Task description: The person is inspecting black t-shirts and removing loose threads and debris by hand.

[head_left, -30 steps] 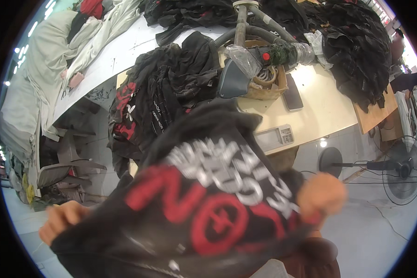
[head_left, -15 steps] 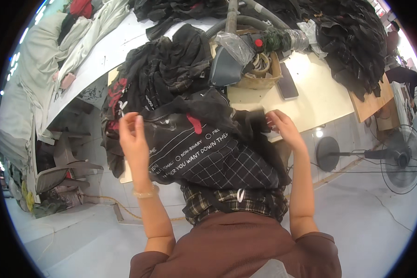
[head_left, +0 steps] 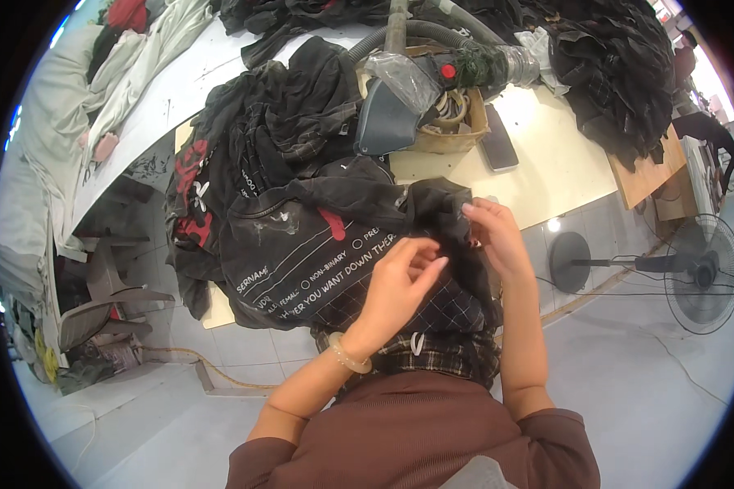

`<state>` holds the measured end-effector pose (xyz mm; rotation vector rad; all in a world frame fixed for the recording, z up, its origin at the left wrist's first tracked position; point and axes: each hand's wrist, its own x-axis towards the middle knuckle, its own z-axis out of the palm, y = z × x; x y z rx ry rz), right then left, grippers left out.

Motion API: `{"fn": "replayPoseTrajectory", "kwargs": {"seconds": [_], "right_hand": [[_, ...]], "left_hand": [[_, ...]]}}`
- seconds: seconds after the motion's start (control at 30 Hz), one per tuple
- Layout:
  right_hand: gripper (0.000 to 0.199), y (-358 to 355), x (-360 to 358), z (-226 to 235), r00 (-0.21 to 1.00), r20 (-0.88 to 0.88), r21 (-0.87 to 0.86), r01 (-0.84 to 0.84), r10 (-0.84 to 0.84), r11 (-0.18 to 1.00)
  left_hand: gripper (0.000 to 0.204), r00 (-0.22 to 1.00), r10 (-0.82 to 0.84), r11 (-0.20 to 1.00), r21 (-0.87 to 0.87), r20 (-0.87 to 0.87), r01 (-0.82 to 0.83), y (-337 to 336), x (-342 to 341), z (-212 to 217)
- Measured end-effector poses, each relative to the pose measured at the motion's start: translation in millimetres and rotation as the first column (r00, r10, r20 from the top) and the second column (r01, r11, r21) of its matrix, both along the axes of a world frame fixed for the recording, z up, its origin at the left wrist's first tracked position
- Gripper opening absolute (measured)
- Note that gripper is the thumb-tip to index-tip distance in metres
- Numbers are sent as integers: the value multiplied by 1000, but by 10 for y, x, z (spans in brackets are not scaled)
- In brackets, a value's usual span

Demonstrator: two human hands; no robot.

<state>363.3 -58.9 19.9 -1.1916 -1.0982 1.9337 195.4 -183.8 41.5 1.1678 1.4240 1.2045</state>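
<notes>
A black garment (head_left: pixel 302 269) with white lettering, a white grid pattern and a red patch is spread over the table's near edge and hangs toward my lap. At its right end, my right hand (head_left: pixel 497 236) has its thumb and fingers closed on a bunched dark fold. My left hand (head_left: pixel 404 277) hovers over the lower right part of the garment, close to that fold. Its fingers are loosely curled, with a gap to the thumb, and nothing shows between them. Pale specks mark the cloth near its upper seam. The right fingertips are partly hidden by the fabric.
Behind the garment lies a heap of dark clothes (head_left: pixel 302 106). A grey-blue hand-held machine (head_left: pixel 391 118) with hoses leans by a box (head_left: pixel 457 138) holding tape rolls. A phone (head_left: pixel 498 143) lies beside it. A fan (head_left: pixel 701 273) stands right; a chair (head_left: pixel 106 306) is left.
My left hand has left the garment's upper left side and moved right and down, near the right hand. The right hand stays at the bunched fold. The view has shifted slightly.
</notes>
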Motion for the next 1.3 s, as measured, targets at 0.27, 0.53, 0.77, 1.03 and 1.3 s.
{"fn": "replayPoseTrajectory", "kwargs": {"seconds": [0.27, 0.53, 0.77, 1.03, 1.3], "right_hand": [[17, -259, -566, 629, 993, -20, 206, -106, 112, 973], [15, -351, -728, 318, 983, 33, 196, -181, 178, 964], [15, -441, -776, 269, 989, 8, 142, -146, 146, 979], [12, -417, -646, 307, 964, 205, 293, -227, 170, 929], [13, -657, -577, 345, 985, -56, 27, 165, -163, 986]], "left_hand": [[30, 934, 247, 954, 103, 258, -281, 35, -18, 133], [17, 870, 248, 968, -150, 426, -202, -73, -189, 78], [14, 727, 273, 962, -194, 631, -193, -100, -145, -55], [6, 822, 204, 979, -135, 532, -155, -106, -209, -93], [2, 403, 257, 919, -94, 878, -382, -68, -284, -25]]}}
